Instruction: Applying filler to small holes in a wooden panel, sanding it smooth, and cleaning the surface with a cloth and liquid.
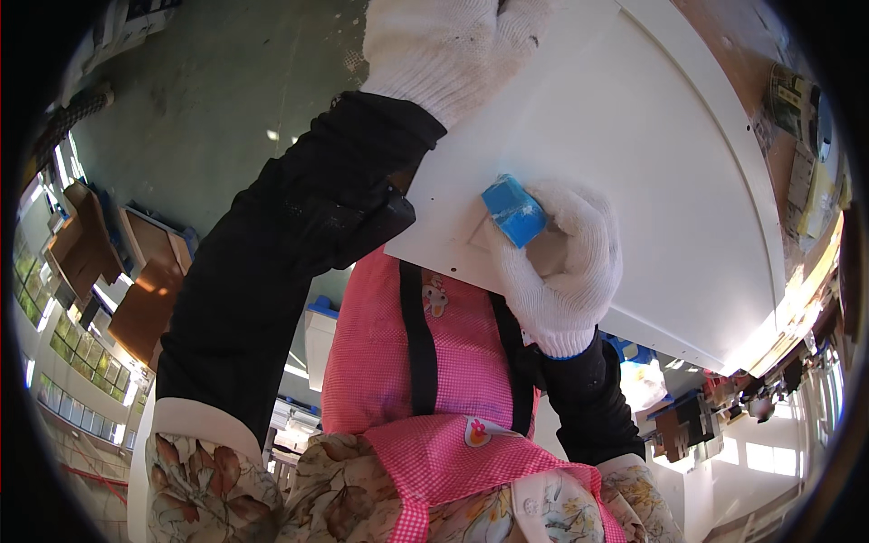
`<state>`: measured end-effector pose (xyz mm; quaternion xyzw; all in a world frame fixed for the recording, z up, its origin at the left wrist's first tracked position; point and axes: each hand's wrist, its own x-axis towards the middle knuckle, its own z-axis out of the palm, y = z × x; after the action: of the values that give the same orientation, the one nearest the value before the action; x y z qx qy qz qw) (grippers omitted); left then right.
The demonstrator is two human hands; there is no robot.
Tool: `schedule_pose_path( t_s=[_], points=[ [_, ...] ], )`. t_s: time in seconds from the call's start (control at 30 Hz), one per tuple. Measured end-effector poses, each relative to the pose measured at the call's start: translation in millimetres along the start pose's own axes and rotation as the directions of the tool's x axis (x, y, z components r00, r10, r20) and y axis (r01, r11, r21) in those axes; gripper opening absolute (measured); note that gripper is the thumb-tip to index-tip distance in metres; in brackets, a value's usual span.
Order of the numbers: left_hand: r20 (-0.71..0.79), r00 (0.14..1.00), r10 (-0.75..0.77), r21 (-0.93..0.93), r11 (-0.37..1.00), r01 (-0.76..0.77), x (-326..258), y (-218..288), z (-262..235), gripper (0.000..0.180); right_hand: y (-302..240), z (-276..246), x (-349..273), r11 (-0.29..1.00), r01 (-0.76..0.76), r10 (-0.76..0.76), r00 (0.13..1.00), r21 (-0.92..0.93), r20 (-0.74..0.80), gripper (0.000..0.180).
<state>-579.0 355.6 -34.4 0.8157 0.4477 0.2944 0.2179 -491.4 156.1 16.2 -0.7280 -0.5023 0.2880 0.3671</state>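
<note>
A white panel with a raised rim and a few small dark holes lies before me, its near edge against my pink apron. My right hand, in a white knit glove, is closed around a small blue block. Pale dust marks the block, which is held between thumb and fingers at the panel's surface; whether it touches cannot be told. A faint rectangular mark shows on the panel beside it. My left hand, gloved alike, reaches over the panel's far left edge. Its fingers are mostly cut off by the upper picture edge.
To the left is a grey-green floor, with brown cartons farther off. Printed packages and papers lie on a brown surface beyond the panel's right rim. A small dark object shows beside my left forearm.
</note>
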Motion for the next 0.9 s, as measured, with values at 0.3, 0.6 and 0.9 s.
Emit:
schedule_pose_path(
  t_s=[0.3, 0.6, 0.9],
  points=[
    [-0.019, 1.000, 0.010, 0.003, 1.000, -0.010, 0, -1, 0, 0.043, 4, -7, -12, 0.986, 0.159, -0.163, 0.981, 0.044, 0.104, 0.046],
    [0.026, 0.999, -0.028, 0.022, 0.999, 0.027, 2, 4, -5, 0.044, 3, -9, -10, 0.932, 0.360, -0.358, 0.904, 0.035, 0.236, 0.048],
    [0.026, 1.000, -0.011, 0.018, 1.000, 0.010, 2, 4, -6, 0.046, 10, -13, -3, 0.937, 0.344, -0.347, 0.903, 0.058, 0.253, 0.051]
  ],
)
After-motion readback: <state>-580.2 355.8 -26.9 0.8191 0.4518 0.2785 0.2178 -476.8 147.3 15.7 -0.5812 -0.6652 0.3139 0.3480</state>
